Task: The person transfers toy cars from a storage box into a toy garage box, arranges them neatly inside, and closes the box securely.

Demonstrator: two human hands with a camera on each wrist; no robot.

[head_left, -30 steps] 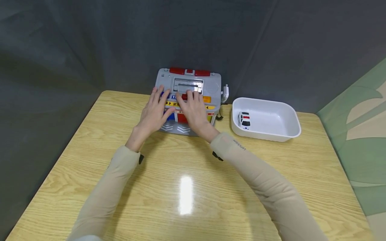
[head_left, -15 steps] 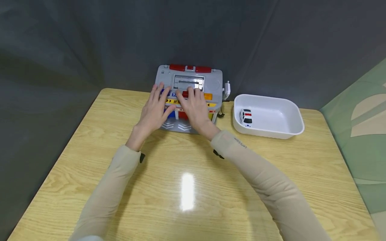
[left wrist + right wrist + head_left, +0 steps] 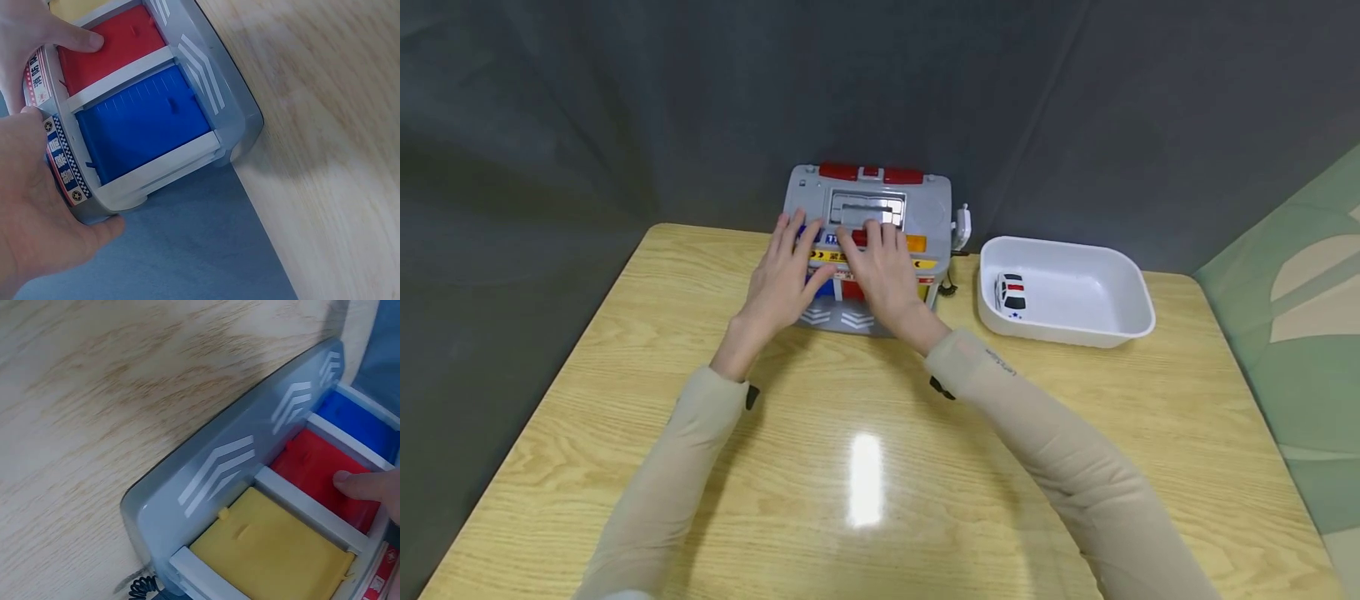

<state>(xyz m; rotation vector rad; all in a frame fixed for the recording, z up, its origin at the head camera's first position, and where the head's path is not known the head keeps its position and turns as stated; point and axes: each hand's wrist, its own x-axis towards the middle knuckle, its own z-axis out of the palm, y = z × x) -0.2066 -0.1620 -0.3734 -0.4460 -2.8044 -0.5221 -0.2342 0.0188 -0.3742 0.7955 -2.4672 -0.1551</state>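
A grey toy garage (image 3: pixel 917 200) stands at the back of the table, with blue (image 3: pixel 144 125), red (image 3: pixel 319 469) and yellow (image 3: pixel 269 544) doors along its front. My left hand (image 3: pixel 775 279) rests on its left side with spread fingers on the roof's front edge. Beside it, my right hand (image 3: pixel 886 279) lies over the front middle, fingers reaching onto the roof. In the right wrist view its thumb (image 3: pixel 359 485) touches the red door. All the doors look closed. Parts of the roof under both hands are hidden.
A white tub (image 3: pixel 1075 333) stands right of the garage, with a white toy car (image 3: pixel 1012 292) inside. A white handle (image 3: pixel 961 227) sticks out at the garage's right side, near a dark coiled cord (image 3: pixel 142 587). A dark curtain (image 3: pixel 880 83) hangs behind the table (image 3: pixel 790 467).
The view shifts slightly with the head. Both hands stay in place on the garage, and the toy car and tub have not moved on the table.
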